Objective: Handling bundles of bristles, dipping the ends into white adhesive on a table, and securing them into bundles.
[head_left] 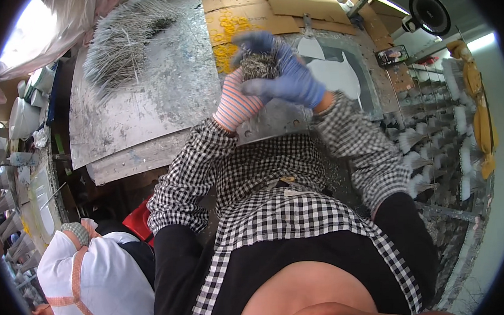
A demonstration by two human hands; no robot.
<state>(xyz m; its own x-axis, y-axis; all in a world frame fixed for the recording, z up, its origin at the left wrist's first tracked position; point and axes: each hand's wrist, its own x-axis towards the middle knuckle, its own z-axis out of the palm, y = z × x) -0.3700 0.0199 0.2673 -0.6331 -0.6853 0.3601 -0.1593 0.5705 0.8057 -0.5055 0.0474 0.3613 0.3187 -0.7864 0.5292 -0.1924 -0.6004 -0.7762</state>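
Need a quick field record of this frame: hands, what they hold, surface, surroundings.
left hand: striped glove, under the bundle, gripping it
right hand: blue glove, wrapped over the bundle
bundle: thin grey wires, clutched between both hands
surface: metal sheet, scratched
loose pile: same thin wires, far left of sheet
yellow rings: scattered on cardboard beyond the hands
rack: right side, rows of finished bundles
other person: lower left, white top
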